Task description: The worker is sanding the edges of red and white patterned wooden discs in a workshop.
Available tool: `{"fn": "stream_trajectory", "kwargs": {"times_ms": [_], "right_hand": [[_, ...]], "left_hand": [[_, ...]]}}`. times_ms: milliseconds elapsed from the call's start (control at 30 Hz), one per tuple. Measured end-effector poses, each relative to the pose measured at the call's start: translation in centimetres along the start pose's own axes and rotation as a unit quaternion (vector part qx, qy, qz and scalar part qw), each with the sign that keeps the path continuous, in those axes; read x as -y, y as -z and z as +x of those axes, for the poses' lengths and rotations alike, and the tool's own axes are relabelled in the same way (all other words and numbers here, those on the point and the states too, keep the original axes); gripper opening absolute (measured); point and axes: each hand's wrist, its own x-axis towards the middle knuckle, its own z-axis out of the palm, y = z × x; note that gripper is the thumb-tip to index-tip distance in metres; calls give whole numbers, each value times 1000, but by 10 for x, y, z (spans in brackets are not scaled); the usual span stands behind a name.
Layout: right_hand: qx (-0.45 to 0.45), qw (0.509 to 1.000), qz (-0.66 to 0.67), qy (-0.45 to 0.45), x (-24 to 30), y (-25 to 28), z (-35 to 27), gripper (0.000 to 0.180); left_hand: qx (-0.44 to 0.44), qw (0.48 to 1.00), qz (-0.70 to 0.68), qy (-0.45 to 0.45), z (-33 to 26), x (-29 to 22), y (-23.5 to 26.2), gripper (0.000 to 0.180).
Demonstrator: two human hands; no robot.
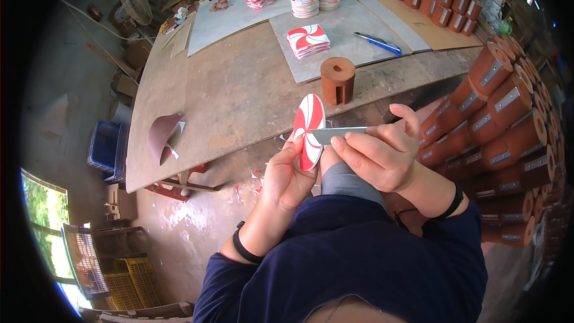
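My left hand (283, 174) is closed on a round disc (309, 110) with a red and white swirl, gripped near its lower left edge and tilted upright. In my right hand (382, 154) is a flat grey metal blade (335, 136), pinched between thumb and fingers. Its far end lies across the disc's middle; whether it touches the surface I cannot tell. Just beyond the disc, a brown slotted cylinder (338, 82) stands at the table's near edge. Farther back lie a stack of square swirl cards (308, 42) and a blue utility knife (378, 43).
Many brown cylinders are piled at my right (508, 107), with more rows (442, 3) on the far right of the worktable (239, 96). Stacked round discs (305, 6) stand farther back. A curved brown piece (162, 137) lies at the left. Paper scraps litter the floor (179, 227).
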Motion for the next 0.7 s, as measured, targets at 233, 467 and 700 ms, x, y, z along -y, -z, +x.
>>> {"fn": "stream_trajectory", "kwargs": {"times_ms": [233,467,700], "right_hand": [[-22,1000,1,-14,2,2,4,15],[-14,1000,5,-26,0,4,5,17],[-6,999,25,-39,-3,5,7,19]], "left_hand": [[53,997,-42,27,-1,-3,5,31],[71,996,-47,33,-1,-1,4,33],[126,990,-37,46,-1,1,1,37]]}}
